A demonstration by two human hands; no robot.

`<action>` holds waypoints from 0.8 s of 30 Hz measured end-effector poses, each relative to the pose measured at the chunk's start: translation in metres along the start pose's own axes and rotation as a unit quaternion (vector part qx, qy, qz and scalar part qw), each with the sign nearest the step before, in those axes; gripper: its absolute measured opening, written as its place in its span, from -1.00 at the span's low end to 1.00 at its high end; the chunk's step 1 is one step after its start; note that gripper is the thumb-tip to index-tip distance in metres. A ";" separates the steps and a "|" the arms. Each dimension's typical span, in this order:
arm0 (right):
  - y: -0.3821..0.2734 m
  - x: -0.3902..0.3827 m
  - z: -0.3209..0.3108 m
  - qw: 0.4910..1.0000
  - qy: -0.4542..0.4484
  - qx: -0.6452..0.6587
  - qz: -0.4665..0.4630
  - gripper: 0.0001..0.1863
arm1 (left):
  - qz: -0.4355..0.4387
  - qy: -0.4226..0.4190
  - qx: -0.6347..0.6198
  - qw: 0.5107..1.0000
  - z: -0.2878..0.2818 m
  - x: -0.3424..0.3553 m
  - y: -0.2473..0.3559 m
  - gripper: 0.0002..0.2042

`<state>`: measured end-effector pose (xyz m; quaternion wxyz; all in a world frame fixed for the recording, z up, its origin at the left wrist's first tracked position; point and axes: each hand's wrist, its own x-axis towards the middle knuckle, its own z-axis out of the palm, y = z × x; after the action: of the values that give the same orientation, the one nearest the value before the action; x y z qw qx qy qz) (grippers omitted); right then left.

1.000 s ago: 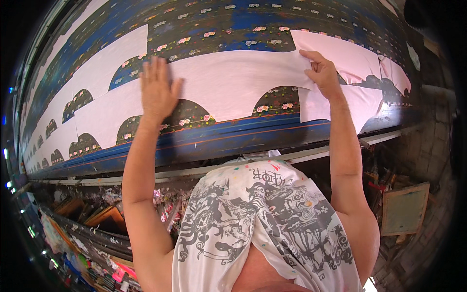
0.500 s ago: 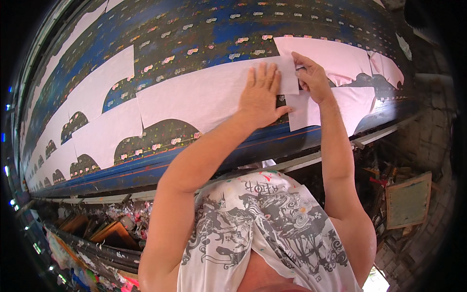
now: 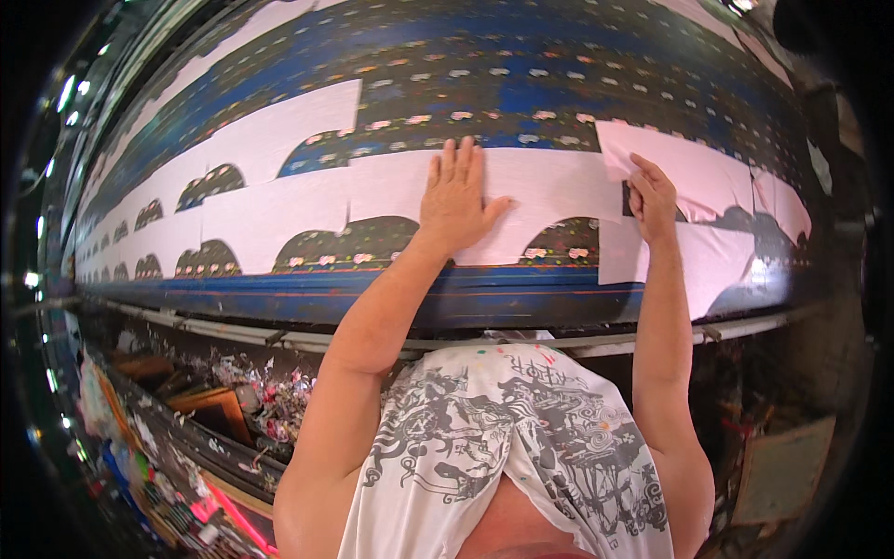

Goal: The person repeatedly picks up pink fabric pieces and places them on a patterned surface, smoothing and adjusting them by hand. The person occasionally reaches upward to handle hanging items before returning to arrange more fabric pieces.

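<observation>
My left hand [image 3: 453, 200] lies flat, fingers spread, on a pale pink cut fabric piece [image 3: 549, 182] with a curved cutout along its near edge. My right hand [image 3: 654, 197] is at this piece's right end, its fingers curled in and the index finger bent forward. Whatever those fingers pinch, if anything, is hidden. Close to the right hand lie a wrinkled pink fabric piece [image 3: 712, 182] on its far side and another pale piece [image 3: 684, 256] on its near side, which droops over the table's front edge.
The long table [image 3: 447, 84] has a dark blue and black surface with rows of small printed motifs. Matching fabric pieces [image 3: 270, 219] line up to the left. A metal rail [image 3: 214, 328] runs along the front. Below are scraps [image 3: 289, 405] and a framed panel [image 3: 782, 470].
The view has turned and shifted. My left hand has slid left along the fabric piece, away from its right end. My right hand stays by that end, where the piece lies flat.
</observation>
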<state>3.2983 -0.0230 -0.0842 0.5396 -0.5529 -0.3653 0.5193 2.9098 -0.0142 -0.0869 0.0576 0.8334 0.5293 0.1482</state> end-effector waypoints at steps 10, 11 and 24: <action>0.001 -0.042 0.008 0.977 0.055 -0.180 -0.102 -0.67 | -0.202 -0.008 0.052 0.978 -0.025 -0.034 -0.048 0.03; -0.001 -0.058 0.011 0.971 0.040 -0.216 -0.098 -0.67 | -0.205 -0.012 0.075 0.976 -0.021 -0.035 -0.052 0.02; -0.040 -0.200 -0.105 0.846 0.137 -0.504 -0.110 -0.67 | -0.191 -0.041 0.071 0.978 -0.031 -0.052 -0.054 -0.08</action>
<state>3.3679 -0.2322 -0.0215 0.2845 -0.7708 -0.5572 0.1200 2.8325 -0.0398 -0.0805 0.0473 0.7245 0.6849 0.0620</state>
